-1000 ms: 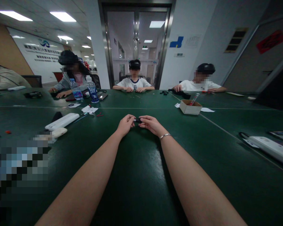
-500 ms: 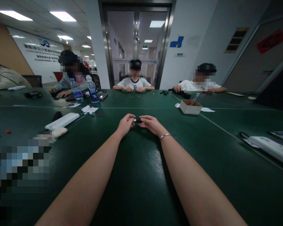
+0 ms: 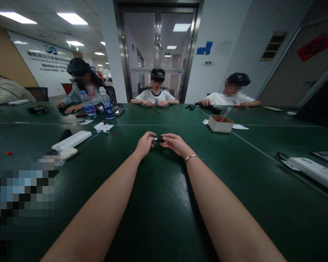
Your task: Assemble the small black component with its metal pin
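A small dark object (image 3: 159, 139) with a silvery end lies crosswise between the person's two hands. The left hand (image 3: 145, 145) pinches it at the silvery end, the right hand (image 3: 175, 143) at the dark end. Whether it touches the green table (image 3: 158, 203) beneath cannot be told.

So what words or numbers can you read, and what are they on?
Wall sign: perhaps "大数据"; rest too blurred.
Red paper: too blurred.
Blue bottle, clear bottle: labels too blurred.
Glass door strip, green sign, wall notice: too small.
Black-and-silver piece: none readable.
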`<state>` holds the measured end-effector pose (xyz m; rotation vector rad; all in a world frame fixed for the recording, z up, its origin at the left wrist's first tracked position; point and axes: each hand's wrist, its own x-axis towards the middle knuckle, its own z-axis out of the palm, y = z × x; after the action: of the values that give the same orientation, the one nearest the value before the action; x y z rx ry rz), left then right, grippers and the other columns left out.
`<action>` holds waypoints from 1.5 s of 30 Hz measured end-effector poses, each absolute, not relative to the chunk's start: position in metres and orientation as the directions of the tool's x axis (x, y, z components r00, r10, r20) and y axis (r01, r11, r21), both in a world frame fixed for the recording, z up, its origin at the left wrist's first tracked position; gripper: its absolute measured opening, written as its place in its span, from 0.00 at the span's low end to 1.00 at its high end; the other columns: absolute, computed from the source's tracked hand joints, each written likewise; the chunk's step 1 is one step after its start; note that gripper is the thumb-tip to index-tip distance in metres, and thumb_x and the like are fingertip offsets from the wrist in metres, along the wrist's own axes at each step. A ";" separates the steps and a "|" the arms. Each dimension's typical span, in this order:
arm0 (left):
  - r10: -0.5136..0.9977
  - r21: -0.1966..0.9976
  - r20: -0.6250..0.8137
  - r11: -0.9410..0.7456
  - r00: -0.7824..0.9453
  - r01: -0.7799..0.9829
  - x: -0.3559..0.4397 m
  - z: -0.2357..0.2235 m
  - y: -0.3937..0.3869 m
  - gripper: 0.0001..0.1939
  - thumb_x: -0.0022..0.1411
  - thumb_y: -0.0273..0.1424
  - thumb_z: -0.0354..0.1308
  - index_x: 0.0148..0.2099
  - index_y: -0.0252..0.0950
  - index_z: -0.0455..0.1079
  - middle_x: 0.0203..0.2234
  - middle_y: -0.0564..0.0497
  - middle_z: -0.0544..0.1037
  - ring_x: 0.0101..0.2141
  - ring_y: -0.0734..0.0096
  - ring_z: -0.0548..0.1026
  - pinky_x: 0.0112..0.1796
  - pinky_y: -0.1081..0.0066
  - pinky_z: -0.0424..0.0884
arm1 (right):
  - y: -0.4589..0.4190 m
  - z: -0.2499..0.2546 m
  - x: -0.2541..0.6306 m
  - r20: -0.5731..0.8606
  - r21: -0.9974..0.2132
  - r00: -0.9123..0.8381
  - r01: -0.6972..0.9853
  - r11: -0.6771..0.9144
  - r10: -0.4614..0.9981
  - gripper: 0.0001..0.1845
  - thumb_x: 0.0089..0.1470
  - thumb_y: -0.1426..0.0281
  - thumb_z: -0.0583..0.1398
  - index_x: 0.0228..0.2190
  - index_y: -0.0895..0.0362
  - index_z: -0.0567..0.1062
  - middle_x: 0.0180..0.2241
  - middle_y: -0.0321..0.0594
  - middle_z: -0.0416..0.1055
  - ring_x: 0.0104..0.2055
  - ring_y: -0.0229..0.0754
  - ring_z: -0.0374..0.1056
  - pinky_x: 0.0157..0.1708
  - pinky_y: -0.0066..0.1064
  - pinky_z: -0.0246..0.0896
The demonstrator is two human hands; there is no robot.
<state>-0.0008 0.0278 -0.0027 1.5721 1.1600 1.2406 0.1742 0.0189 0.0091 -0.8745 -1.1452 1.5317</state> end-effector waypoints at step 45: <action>0.932 0.926 0.346 -0.357 0.107 0.119 -0.003 -0.004 0.028 0.13 0.57 0.41 0.56 0.34 0.35 0.66 0.20 0.54 0.72 0.23 0.75 0.69 0.28 0.72 0.64 | 0.021 0.007 0.171 0.029 -0.998 -0.308 -0.065 0.009 0.951 0.10 0.47 0.85 0.63 0.33 0.63 0.75 0.22 0.36 0.73 0.20 0.31 0.67 0.21 0.19 0.64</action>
<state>-0.0029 0.0284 -0.0039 1.6159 1.0528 1.3348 0.1706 0.0214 0.0071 -0.9829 -1.3949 1.4498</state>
